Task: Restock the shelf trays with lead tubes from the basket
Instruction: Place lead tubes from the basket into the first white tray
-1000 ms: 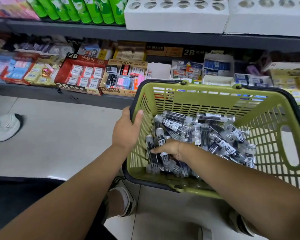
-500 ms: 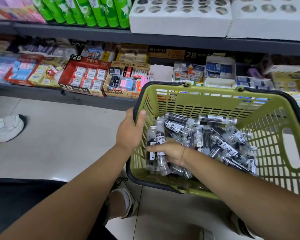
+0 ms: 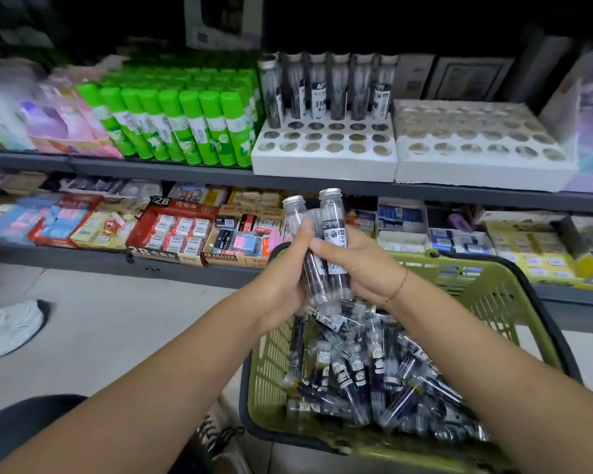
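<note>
Both hands have come up out of the basket since the earlier frames. The left hand has left the rim, the right hand has left the pile, and the view has tilted up to take in the upper shelf.

Filling the lower right, the basket is olive-green plastic lattice with a dark rim. Its near edge is cut off by the bottom of the frame, and the right forearm covers part of its right wall.

Two white block-shaped trays with rows of round holes sit side by side at upper right. The left tray holds a back row of upright tubes. The right tray is blurred.

Inside the basket lies a pile of lead tubes, clear cylinders with dark contents and black-and-white labels, lying crisscross.

At frame centre, above the basket's far left corner, both hands curl their fingers round a bunch of tubes held upright. Two ribbed silver caps stick out on top. Fingers hide the rest, so the number of tubes is unclear. The left hand is smeared by motion.

A thin red thread circles the right wrist.
</note>
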Tool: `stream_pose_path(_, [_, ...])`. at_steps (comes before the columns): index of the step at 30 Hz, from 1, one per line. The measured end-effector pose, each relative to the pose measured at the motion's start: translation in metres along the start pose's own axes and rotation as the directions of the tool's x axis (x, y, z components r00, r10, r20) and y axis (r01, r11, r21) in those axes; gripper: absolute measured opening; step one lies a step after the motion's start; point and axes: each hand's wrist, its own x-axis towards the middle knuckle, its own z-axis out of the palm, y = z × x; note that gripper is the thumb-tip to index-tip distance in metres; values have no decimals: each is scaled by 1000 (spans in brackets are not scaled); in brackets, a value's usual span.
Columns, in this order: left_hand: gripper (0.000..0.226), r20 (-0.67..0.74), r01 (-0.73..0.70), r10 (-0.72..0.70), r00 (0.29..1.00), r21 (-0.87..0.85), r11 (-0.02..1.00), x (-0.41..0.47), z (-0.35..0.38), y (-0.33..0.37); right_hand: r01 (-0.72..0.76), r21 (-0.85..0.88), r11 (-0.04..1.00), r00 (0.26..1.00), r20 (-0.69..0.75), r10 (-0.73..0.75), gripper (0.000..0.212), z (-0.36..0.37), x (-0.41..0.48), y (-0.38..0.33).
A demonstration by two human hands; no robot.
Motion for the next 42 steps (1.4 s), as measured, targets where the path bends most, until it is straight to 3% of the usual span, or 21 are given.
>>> stream_pose_path(4, [50, -29, -8, 7, 1000, -60, 998, -6, 0, 25, 100, -304, 947, 986, -94, -135, 26, 13, 12, -20])
stream_pose_path(8, [45, -34, -20, 20, 999, -14, 1000, -9, -6, 47, 159, -401, 902, 949, -190, -251, 33, 17, 32, -30])
stream_pose_path(12, [36, -144, -96, 94, 985, -6, 995, -2, -14, 63, 186, -507, 842, 922, -207, -328, 46, 8, 58, -61])
stream_pose_path(18, [38, -276, -204, 171, 946, -93, 975, 14, -33, 85, 270, -645, 715, 821, -233, -521, 31, -7, 114, -129])
stream_pose_path(22, [38, -280, -243, 192, 941, -161, 956, 18, -38, 93, 254, -694, 673, 829, -203, -522, 23, -12, 153, -146])
stream_pose_path(25, [33, -253, -227, 173, 952, -202, 953, 19, -38, 94, 242, -744, 623, 801, -209, -561, 58, -15, 177, -146])
stream_pose_path(27, [28, -251, -222, 165, 954, -217, 951, 20, -40, 93, 202, -802, 562, 786, -210, -582, 68, -18, 186, -147])
stream_pose_path(34, [25, -243, -219, 166, 956, -214, 952, 25, -42, 90, 80, -909, 410, 793, -191, -578, 58, -21, 190, -148])
stream_pose_path(42, [35, -279, -219, 159, 947, -195, 956, 27, -42, 87, 153, -937, 315, 802, -68, -593, 51, -19, 182, -134])
